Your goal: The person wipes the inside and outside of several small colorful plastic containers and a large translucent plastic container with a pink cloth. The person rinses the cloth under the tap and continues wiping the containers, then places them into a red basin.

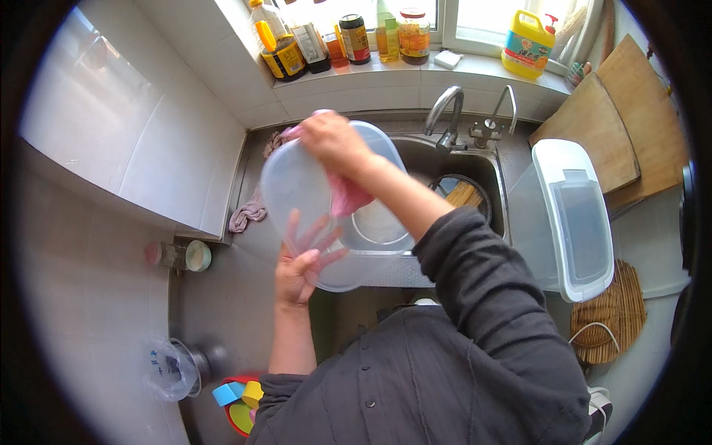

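My left hand (297, 275) holds a translucent plastic container (295, 183) by its near left side. The thumb lies on the near face, and the spread fingers show through the plastic. My right hand (334, 142) grips a pink cloth (349, 196) at the container's far rim; part of the cloth hangs down below the wrist. The container is tilted and held above the left part of the stainless-steel sink (503, 192). Behind my right forearm, a dark round pan-like vessel with wooden pieces (464, 193) sits in the basin, partly hidden.
A chrome faucet (448, 114) and a smaller tap (489, 130) rise behind the sink. On the right stand a lidded clear bin (578, 222) and wooden cutting boards (595, 133). Bottles and jars (354, 41) line the windowsill. A crumpled cloth (247, 214) lies on the left.
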{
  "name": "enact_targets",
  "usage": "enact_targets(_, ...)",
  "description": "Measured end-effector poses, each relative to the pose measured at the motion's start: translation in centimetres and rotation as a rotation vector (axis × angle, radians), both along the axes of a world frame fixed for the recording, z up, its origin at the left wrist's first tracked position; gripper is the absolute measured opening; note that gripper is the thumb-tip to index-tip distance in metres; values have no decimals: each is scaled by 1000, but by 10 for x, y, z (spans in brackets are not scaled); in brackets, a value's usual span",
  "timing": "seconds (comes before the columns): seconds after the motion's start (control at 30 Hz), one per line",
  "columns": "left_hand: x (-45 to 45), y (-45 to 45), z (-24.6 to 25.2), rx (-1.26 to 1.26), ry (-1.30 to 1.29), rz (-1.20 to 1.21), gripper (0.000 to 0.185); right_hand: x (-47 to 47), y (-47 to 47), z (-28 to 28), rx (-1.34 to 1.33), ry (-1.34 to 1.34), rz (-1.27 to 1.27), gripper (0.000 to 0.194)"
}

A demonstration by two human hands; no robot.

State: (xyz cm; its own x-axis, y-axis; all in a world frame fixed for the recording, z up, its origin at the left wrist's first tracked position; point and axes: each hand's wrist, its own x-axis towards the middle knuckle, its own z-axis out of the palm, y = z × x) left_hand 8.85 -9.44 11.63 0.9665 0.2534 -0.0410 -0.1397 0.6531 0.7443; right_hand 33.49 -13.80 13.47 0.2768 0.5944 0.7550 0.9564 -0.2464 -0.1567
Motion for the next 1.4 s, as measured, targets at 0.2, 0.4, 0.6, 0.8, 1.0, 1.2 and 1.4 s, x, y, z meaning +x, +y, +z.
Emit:
enact_targets(0.2,4,12,-17,-29,-81,190,69,-58,-25,-58,185,357,55,36)
enact_targets(0.4,18,37,-38,-111,-66,361,56,-176,-54,-63,95,317,390,44)
enact_targets(0.6,22,45,-42,-467,83,316,56,-116,-78,-50,-12,-23,396,39)
enact_targets(0.8,6,17,17,605,126,636,78,-72,-100,-11,501,752,176,24)
enact_targets(1.0,-43,46,-34,326,359,494,77,-52,-92,-49,758,1002,-12,25)
enact_targets(1.2,-40,45,-20,87,115,382,55,-50,-99,-59,350,964,-170,29)
enact_targets(1.4,-48,39,-14,194,169,297,32,-14,-93,-33,115,357,-99,30)
